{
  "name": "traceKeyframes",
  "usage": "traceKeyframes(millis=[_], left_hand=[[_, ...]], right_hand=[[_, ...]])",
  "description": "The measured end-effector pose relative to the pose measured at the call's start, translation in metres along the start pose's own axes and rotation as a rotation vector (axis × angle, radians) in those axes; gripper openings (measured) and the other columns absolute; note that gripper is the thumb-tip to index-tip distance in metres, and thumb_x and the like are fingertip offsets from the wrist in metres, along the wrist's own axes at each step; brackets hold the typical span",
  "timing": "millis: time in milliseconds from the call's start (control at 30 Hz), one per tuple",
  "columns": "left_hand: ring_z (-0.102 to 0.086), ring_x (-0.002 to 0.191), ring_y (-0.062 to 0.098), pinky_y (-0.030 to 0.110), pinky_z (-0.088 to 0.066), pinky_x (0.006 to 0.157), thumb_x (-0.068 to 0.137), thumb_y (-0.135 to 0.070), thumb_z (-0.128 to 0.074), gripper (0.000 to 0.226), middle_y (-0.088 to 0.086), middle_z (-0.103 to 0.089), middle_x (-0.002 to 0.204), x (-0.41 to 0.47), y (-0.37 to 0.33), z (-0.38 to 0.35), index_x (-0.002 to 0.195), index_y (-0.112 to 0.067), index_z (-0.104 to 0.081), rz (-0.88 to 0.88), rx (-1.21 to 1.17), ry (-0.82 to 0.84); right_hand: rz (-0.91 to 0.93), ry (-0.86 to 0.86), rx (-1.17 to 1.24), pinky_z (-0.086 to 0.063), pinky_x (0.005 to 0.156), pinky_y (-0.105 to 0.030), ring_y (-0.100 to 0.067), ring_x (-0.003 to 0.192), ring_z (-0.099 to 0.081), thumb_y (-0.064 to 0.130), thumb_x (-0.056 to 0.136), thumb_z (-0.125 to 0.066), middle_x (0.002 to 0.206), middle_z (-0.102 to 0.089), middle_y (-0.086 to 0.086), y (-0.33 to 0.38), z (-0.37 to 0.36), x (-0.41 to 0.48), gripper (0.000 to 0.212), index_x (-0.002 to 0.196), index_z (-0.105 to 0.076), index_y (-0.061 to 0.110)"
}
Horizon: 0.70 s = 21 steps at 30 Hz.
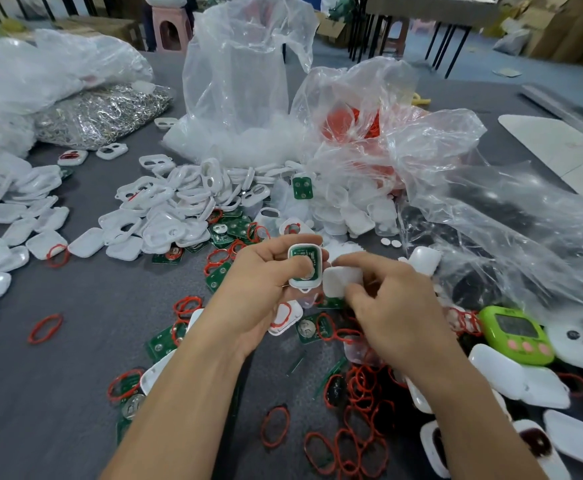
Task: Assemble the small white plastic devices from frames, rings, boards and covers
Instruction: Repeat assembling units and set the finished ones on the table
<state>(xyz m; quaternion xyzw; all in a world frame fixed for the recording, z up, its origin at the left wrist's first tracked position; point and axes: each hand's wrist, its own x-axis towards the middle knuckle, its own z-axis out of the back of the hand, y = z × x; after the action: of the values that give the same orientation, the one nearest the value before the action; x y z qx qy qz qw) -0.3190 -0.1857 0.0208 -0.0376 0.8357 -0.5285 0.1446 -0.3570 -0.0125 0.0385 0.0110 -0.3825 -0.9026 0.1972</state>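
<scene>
My left hand [258,289] grips a white frame [304,266] with a green board seated inside it, thumb pressed on the board. Just to its right, my right hand [383,306] pinches a white cover [340,280] whose edge nearly touches the frame. Below the hands, loose red rings [362,393] and green boards [309,329] lie scattered on the grey table [75,358]. A heap of white frames [179,206] sits beyond the hands, and white covers [511,375] lie at the right.
Clear plastic bags [241,81] of parts stand at the back, one holding red rings [352,123]. A bag of metal clips [103,112] lies back left. A green timer [516,332] sits at the right. More white covers [16,209] are piled at the left.
</scene>
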Motion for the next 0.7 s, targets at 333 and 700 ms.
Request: traceKeyframes(millis=[333,700], left_hand=[[-0.072,0.083,0.024,0.036,-0.061,0.074,0.094,0.008,-0.060,0.027,0.019,-0.076,0.103,0.002,0.004,-0.006,0.109,-0.009,-0.076,-0.032,0.014,-0.025],[-0.072,0.069,0.015,0.021,-0.055,0.051,0.106,-0.009,-0.049,0.025,0.011,-0.078,0.094,-0.003,0.002,-0.019,0.108,-0.008,-0.074,0.003,-0.089,-0.050]], right_hand=[[-0.119,-0.086,0.729,-0.058,0.062,-0.027,-0.011,0.063,-0.070,0.011,0.093,-0.074,0.074,-0.078,-0.001,0.004,0.003,0.004,0.030,0.084,-0.083,0.038],[-0.241,-0.159,0.738,-0.050,0.046,-0.028,-0.019,0.046,-0.062,0.013,0.099,-0.066,0.058,-0.069,-0.010,0.008,-0.025,0.006,0.013,0.093,-0.074,0.021]])
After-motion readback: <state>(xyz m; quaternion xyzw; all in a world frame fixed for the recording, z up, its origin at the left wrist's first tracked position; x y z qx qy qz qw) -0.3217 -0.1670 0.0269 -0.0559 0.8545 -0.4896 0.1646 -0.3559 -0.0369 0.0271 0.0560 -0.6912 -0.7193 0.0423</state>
